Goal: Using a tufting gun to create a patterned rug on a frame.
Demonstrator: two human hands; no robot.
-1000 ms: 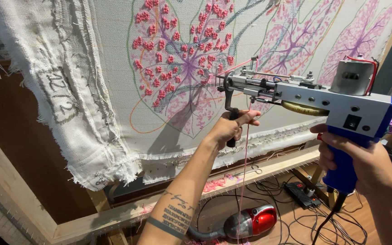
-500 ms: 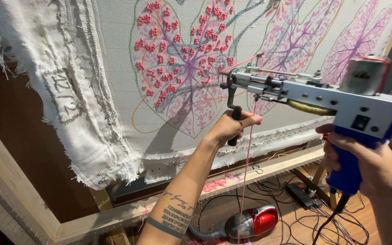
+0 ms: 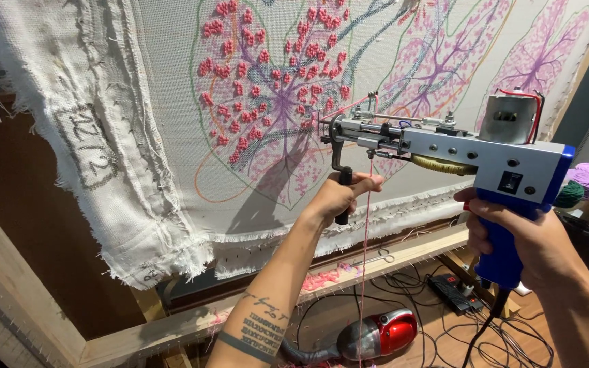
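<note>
A large off-white woven backing cloth, stitched with pink and purple branching leaf motifs, hangs stretched on a pale wooden frame; its lower edge is frayed. In front of it, a blue-and-silver electric tufting gun is held level, its needle end close to the cloth at the central pink leaf motif; contact cannot be confirmed. The right hand is wrapped tight around the blue rear grip. The left hand is clenched around the black front handle below the needle. A thin pink yarn strand drops from the gun towards the floor, where a red handheld vacuum and black cables lie. Recommended practice: keep the gun square to the cloth, press firmly, and keep the yarn free of snags.
</note>
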